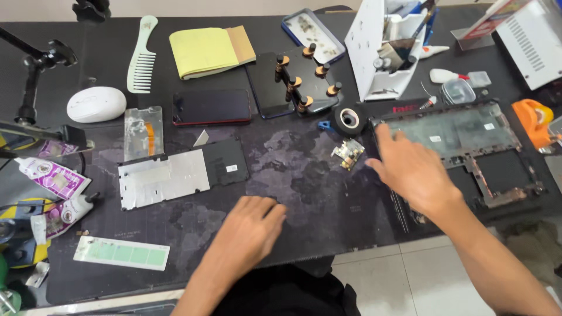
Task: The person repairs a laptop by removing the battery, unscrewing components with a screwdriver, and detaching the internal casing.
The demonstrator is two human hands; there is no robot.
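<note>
Reaching with my right hand (410, 169), fingers spread and gripping nothing, I am pressing the left edge of the opened laptop shell (468, 146); the small circuit board (348, 154) is lying just beyond my fingertips; my left hand (249, 225) is resting loosely curled on the table (304, 187), holding nothing; next, I judge, a careful pinch.

Two white-and-purple glue tubes (51, 175) lie at the mat's left edge. A dark phone screen (212, 106) with a red rim lies near the top centre. Small white labels (435, 138) sit on the opened laptop shell (503, 169) at right.
</note>
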